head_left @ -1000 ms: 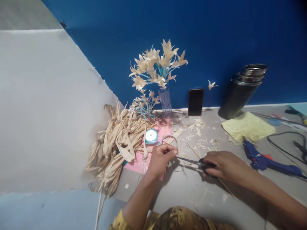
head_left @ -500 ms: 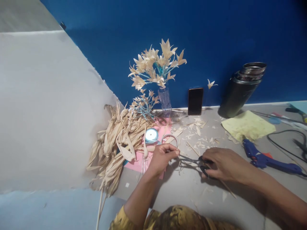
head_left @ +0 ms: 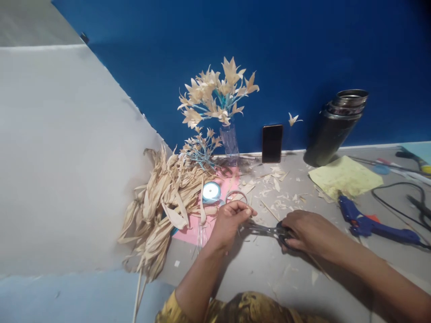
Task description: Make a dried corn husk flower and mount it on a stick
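My right hand (head_left: 305,231) grips the black handles of a pair of scissors (head_left: 266,229), whose blades point left toward my other hand. My left hand (head_left: 234,222) is closed in a pinch just above the blade tips. Whatever sits between its thumb and finger is too small to make out. A thin stick (head_left: 319,265) shows below my right hand. Left of my left hand lie a ribbon spool (head_left: 211,192) and a pink sheet (head_left: 190,231), beside a heap of dried husks (head_left: 158,215).
Husk flowers (head_left: 215,89) stand in a clear vase (head_left: 229,144) by the blue wall. A phone (head_left: 272,143) and a dark flask (head_left: 332,130) are at the back. On the right lie a yellow sheet (head_left: 346,175) and a blue glue gun (head_left: 373,224). Husk scraps (head_left: 279,202) litter the table.
The scissor blades look closer together now and the scissors sit slightly lower. My left hand has turned a little, its fingertips further right above the blades. The view has shifted slightly.
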{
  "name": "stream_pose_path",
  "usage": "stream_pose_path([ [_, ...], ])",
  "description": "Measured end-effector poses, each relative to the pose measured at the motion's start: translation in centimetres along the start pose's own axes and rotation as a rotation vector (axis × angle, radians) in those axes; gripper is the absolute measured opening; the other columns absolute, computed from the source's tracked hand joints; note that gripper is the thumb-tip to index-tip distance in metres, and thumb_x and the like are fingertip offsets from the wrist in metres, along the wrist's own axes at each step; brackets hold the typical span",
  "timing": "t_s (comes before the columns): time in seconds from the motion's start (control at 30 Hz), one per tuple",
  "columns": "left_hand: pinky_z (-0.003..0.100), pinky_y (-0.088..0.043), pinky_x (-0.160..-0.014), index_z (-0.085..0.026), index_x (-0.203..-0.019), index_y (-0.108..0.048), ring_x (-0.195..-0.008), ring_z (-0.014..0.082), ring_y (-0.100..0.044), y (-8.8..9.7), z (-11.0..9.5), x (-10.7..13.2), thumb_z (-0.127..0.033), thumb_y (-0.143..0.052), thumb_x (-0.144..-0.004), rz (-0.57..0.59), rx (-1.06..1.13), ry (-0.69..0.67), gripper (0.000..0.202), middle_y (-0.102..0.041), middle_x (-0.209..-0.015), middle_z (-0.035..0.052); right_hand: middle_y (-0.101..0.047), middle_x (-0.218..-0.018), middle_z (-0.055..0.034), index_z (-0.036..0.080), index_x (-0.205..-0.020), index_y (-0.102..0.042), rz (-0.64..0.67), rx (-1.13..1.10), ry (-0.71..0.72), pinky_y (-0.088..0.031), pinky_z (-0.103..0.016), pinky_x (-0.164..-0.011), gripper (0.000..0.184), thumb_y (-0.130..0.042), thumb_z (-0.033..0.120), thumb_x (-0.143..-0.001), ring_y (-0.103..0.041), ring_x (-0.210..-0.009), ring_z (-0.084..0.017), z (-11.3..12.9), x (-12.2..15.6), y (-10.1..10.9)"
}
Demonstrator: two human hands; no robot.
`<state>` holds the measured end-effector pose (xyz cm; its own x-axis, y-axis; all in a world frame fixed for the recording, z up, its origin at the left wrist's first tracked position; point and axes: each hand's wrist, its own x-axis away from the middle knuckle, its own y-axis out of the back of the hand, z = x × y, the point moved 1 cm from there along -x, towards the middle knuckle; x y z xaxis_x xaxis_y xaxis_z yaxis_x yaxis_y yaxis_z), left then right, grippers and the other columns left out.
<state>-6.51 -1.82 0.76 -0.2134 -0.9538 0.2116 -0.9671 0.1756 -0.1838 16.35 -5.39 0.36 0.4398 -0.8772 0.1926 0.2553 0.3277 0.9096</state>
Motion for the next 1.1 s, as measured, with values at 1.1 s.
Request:
stream_pose_path([
  [1.1, 0.026, -0.041, -0.061, -0.017, -0.095, -0.078, -0.060, 0.0115, -0.053, -4.5, 0.8, 1.2, -0.029, -0.079, -0.074, -0.012, 0.039, -0.010, 0.024, -0.070, -0.075, 0.0045, -0.067, -0.065, -0.0001, 0.020, -0.072, -0.066, -0.544, -0.690, -0.149, -0.041, -0.026, -0.060, 0.029, -0.054, 0.034, -0.094, -0.059, -0.062, -0.016, 1.2, 0.9, -0.1],
])
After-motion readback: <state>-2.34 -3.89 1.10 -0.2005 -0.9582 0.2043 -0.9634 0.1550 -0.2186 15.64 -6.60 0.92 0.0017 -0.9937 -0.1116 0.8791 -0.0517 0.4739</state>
